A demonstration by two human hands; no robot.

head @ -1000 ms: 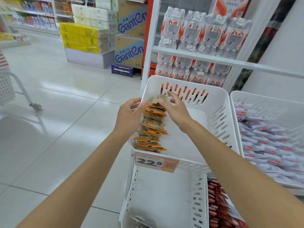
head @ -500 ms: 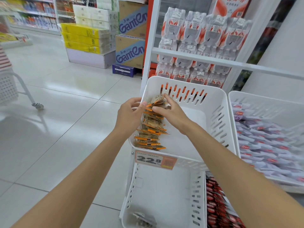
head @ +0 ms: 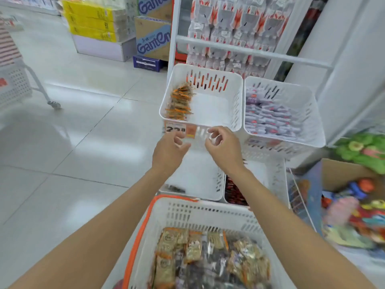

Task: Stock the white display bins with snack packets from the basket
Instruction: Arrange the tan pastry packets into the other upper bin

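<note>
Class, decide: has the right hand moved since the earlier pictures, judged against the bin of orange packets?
Yes. The right hand has drawn back out of the white bin, off the orange packets, towards the person, past its front rim.

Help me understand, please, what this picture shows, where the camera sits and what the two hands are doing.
There is no machine here: a person stocks a shop display with bare hands. The picture comes from a wide-angle camera worn on their head, looking forward and down. The left hand and right hand hover, fingers loosely curled, holding nothing, just before the upper white bin, where orange-edged snack packets stand in a row along its left wall. The neighbouring bin holds pale packets. Nearest the camera is the white basket with an orange handle, full of mixed snack packets.
</note>
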